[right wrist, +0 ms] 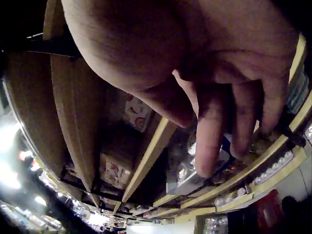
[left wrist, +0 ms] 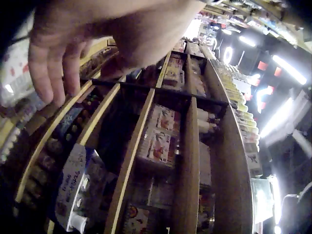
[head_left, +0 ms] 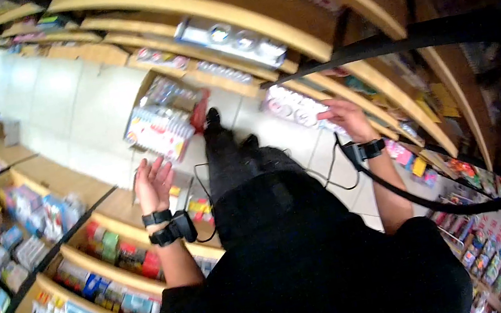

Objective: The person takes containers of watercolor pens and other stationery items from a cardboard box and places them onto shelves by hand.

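Note:
My left hand point(head_left: 155, 183) is held out over the aisle with its fingers spread loosely and nothing in them. Opposite it, my right hand point(head_left: 348, 119) hangs in the air near the right-hand shelves, its fingers loosely bent and holding nothing. In the right wrist view, the fingers point(right wrist: 209, 141) overlap a white-edged box point(right wrist: 187, 183) on a shelf behind them. The left wrist view shows the left hand point(left wrist: 97, 39) in front of wooden shelving, with a blue and white box point(left wrist: 73, 187) of small items below it.
An open carton point(head_left: 158, 129) of packaged goods stands on the tiled floor ahead, beside a red bag point(head_left: 199, 110). Wooden shelves point(head_left: 203, 4) curve along the right; low stocked shelves point(head_left: 106, 249) line the left. A black cable point(head_left: 453, 204) loops by the right arm.

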